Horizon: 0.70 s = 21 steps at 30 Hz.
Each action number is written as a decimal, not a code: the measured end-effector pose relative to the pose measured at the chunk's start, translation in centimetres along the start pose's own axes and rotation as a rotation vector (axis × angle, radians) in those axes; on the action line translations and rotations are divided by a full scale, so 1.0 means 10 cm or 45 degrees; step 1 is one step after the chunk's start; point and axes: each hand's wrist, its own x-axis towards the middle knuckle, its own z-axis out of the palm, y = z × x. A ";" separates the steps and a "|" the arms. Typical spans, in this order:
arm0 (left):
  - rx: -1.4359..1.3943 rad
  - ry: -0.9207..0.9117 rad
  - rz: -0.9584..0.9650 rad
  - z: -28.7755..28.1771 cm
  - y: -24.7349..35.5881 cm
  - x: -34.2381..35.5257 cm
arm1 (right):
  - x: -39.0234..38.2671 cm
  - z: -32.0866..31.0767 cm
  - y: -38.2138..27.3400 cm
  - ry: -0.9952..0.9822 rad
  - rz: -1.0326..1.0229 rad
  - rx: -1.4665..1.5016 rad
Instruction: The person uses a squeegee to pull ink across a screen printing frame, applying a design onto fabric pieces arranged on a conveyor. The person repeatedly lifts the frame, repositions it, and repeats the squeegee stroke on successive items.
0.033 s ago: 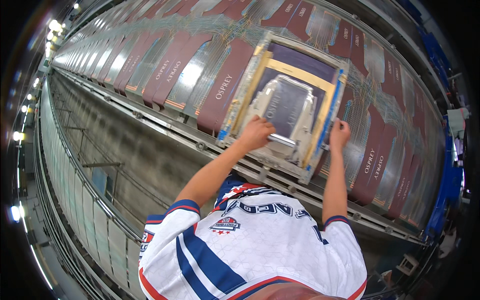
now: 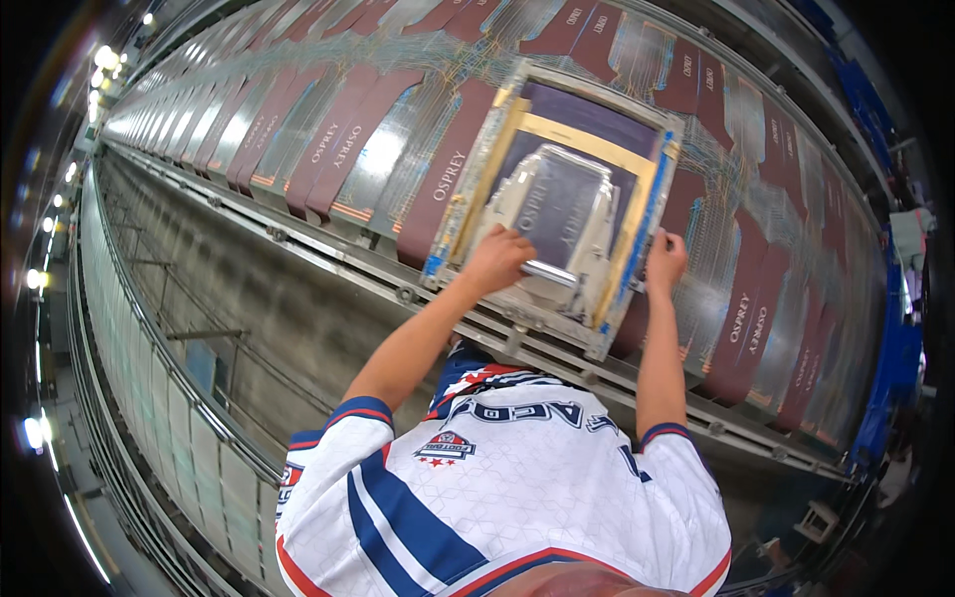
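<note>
A screen-printing frame [image 2: 604,95] with yellow and blue tape along its sides lies tilted over the printing table. Inside it is a dark mesh with a pale lettered stencil area, ringed by whitish, glossy ink or film. My left hand [image 2: 500,261] is closed on a squeegee [image 2: 550,273], a silvery bar resting on the mesh near the frame's near end. At the frame's right rail, my right hand [image 2: 667,261] has its fingers curled in on the edge. The near end of the frame rests by the table's metal rail.
Maroon cut panels [image 2: 438,204] with light lettering lie in rows along the long table, left and right of the frame. A metal rail [image 2: 298,245] with small fittings runs along the near edge. Another long table [image 2: 149,368] stands across the aisle at left. Blue equipment [image 2: 888,348] is at far right.
The frame, the squeegee and both my hands sit slightly farther left in the picture than before. My grip looks the same.
</note>
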 end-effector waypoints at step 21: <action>-0.029 -0.200 0.104 -0.94 -1.57 -1.05 | -0.89 1.46 -1.39 -0.147 0.083 -0.138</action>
